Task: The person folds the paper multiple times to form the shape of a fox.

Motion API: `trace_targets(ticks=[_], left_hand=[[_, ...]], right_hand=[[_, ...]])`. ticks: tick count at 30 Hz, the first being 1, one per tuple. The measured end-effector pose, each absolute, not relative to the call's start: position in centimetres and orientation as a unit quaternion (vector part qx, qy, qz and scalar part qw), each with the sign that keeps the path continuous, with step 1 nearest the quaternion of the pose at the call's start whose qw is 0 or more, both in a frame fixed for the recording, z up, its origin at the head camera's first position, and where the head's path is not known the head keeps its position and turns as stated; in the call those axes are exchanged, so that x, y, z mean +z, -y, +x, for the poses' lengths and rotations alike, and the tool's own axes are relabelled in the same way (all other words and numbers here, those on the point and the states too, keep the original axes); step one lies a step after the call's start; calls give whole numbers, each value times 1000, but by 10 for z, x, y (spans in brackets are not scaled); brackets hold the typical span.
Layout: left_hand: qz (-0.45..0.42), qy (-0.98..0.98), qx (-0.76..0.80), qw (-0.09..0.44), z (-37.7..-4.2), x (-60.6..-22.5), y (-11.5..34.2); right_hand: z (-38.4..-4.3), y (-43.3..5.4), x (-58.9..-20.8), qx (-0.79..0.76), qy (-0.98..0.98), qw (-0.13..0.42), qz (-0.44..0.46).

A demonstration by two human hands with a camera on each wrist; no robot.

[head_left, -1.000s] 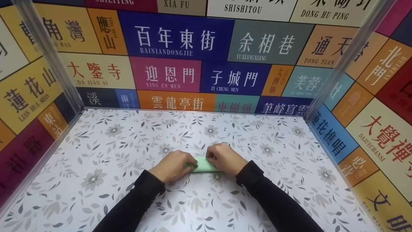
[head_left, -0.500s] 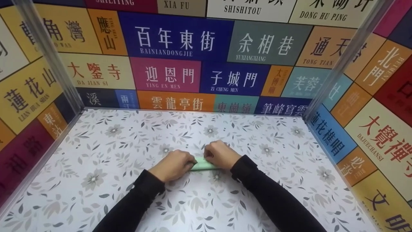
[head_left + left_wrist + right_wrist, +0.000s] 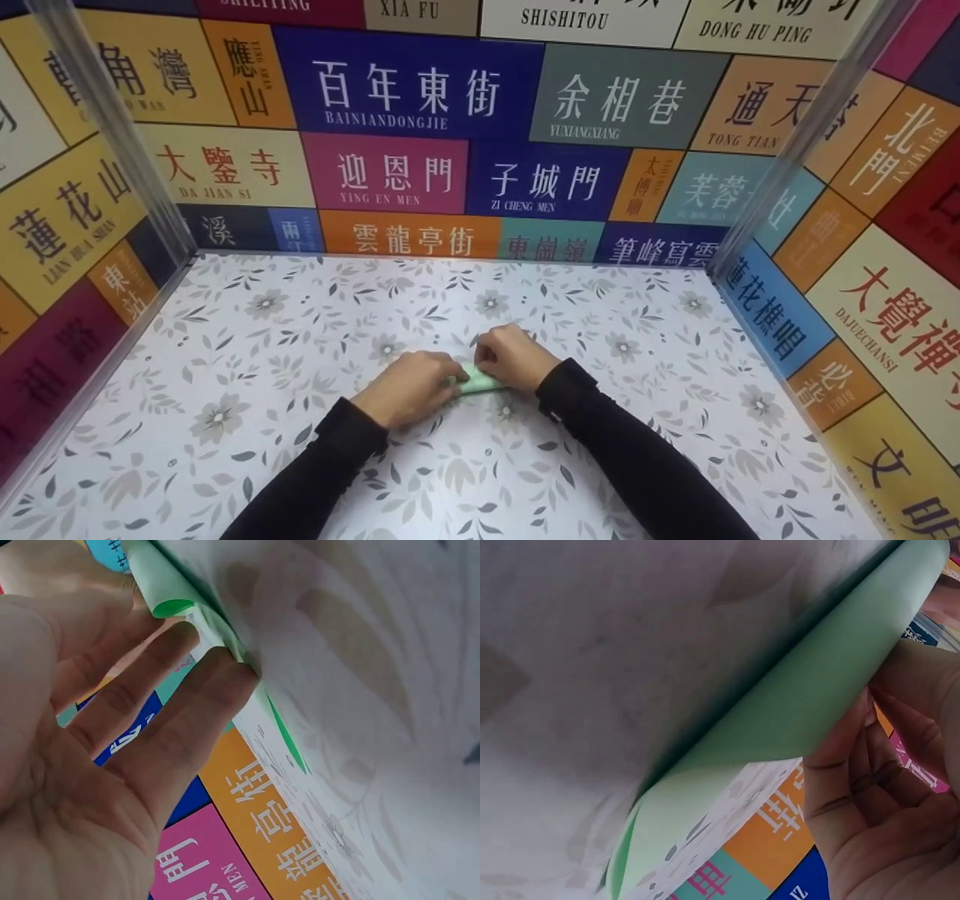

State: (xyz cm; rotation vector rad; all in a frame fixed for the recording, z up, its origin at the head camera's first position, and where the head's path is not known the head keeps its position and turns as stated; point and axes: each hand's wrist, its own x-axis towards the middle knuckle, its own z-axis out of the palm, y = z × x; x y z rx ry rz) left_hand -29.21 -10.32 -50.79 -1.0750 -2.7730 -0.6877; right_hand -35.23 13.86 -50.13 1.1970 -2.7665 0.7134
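A pale green sheet of paper [image 3: 478,381], folded into a narrow strip, lies on the patterned tabletop between both hands. At its left end, my left hand [image 3: 412,386] pinches it with curled fingers. My right hand [image 3: 517,356] grips the far edge towards the right end. Close up in the left wrist view, the paper [image 3: 159,581] curls over in a loose fold, and the fingertips touch the table beside it. From the right wrist, the paper [image 3: 780,701] looks like a rounded flap with an open, slanting end, held between thumb and fingers.
White tabletop [image 3: 300,465] with grey leaves and flowers spreads around the hands. Colourful sign-covered panels [image 3: 409,82] rise at the back and on both sides. Clear corner strips [image 3: 780,161] stand where the panels meet.
My left hand has shifted slightly right along the paper, and my right hand slightly left and away. Less of the green paper shows between them, and it looks narrower and tilted.
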Motion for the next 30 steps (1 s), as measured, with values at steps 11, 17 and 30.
trace_targets(ticks=[11,17,30], left_hand=[[-362,912,-172,84,-290,-511,98],[-359,914,-176,76,-290,-510,97],[-363,911,-182,72,-289,-511,100]], right_hand=[[-354,-144,-503,222,901,12,372],[-353,-148,-504,221,900,18,376],[-351,-150,-507,221,897,23,382]])
